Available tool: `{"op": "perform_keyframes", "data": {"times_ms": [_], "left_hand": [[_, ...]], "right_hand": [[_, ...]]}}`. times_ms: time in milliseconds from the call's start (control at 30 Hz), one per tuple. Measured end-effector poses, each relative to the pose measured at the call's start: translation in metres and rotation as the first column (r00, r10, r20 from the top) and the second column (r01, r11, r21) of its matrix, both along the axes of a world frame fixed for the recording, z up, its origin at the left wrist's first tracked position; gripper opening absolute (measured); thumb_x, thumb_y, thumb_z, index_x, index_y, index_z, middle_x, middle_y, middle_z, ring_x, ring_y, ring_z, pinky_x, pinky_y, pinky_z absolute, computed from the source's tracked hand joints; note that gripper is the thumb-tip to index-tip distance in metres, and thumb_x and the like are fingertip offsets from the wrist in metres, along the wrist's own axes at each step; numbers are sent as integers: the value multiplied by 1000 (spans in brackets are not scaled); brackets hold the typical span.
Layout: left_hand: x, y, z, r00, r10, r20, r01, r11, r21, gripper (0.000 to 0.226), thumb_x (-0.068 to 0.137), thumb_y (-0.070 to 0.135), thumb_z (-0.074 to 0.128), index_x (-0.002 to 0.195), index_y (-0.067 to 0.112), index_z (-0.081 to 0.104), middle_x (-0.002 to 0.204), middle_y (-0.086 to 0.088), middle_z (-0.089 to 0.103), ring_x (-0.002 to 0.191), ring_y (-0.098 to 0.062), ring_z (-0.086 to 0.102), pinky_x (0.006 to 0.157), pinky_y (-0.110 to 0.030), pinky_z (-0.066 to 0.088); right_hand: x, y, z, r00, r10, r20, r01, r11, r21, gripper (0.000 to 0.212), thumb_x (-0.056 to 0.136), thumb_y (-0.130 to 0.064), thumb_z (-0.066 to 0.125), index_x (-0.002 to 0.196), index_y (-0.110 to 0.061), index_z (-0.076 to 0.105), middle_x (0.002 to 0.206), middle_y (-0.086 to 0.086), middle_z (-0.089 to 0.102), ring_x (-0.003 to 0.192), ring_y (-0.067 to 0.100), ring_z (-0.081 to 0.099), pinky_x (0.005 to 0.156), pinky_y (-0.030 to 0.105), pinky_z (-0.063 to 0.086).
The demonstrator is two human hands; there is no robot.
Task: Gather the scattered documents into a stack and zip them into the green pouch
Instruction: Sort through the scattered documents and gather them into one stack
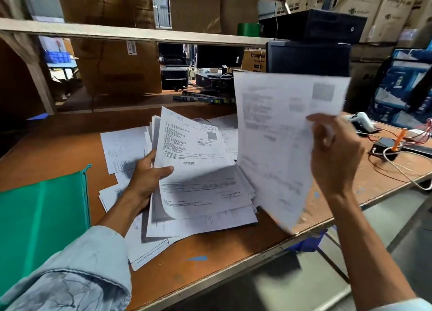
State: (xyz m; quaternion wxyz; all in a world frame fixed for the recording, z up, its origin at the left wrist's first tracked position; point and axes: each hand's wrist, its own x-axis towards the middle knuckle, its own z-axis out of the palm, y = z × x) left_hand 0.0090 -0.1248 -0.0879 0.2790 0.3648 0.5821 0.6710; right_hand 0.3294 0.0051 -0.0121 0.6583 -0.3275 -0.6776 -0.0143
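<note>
The brown wooden table (58, 151) carries everything. On its left part lies the flat green fabric pouch (39, 217), with the zipper edge turned to the right, toward the papers. In the middle is the fanned stack of white printed documents (201, 170), lifted at the far end, its long axis going away from the person. The left hand (147, 172) grips it at the left edge, thumb on top and fingers below.

To the right of the stack, the single white printed sheet (275, 147) is nearly upright and blurred. The right hand (334, 151) pinches its right edge. I judge this sheet must go leftward onto the stack. Some loose white sheets (124, 147) lie under the left hand and beside it, not gathered. The pouch is nearer to the left hand.
</note>
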Motion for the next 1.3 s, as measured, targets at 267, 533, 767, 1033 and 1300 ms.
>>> {"op": "perform_keyframes", "data": {"times_ms": [267,533,767,1033,1300], "left_hand": [[-2,0,-1,998,-58,-1,58,998,-34,39,90,-4,64,114,26,63,108,9,74,98,-17,72,82,-31,59],[-10,0,-8,998,-57,-13,56,998,-36,40,83,9,72,120,22,65,106,-2,76,92,-20,74,76,-34,61],[-2,6,2,981,0,195,4,1000,-19,32,104,24,47,126,11,65,117,-14,72,102,-35,70,79,-42,61],[-5,3,9,994,-24,105,29,998,-48,46,87,-10,60,127,13,62,121,-10,71,105,-36,70,89,-47,57],[-73,-38,44,931,353,89,-363,921,142,45,83,-5,66,126,7,62,113,-7,71,88,-17,70,75,-24,58]], "right_hand": [[-23,26,42,453,685,-571,-890,391,-236,55,76,17,66,127,-5,60,110,11,67,90,21,66,81,30,55],[-124,41,-22,737,672,-72,-533,514,-672,30,77,5,73,99,-15,74,100,7,72,84,16,68,67,26,56],[-159,43,-72,806,564,180,-323,674,-665,41,87,8,55,121,-15,50,116,12,62,76,18,57,44,9,39],[-160,53,-83,763,632,133,-439,658,-612,59,89,-13,69,136,-19,34,120,9,66,94,23,66,67,29,55],[-160,44,-87,779,563,277,-320,736,-596,26,94,-6,56,118,-10,64,121,8,67,106,22,63,77,23,47]]}}
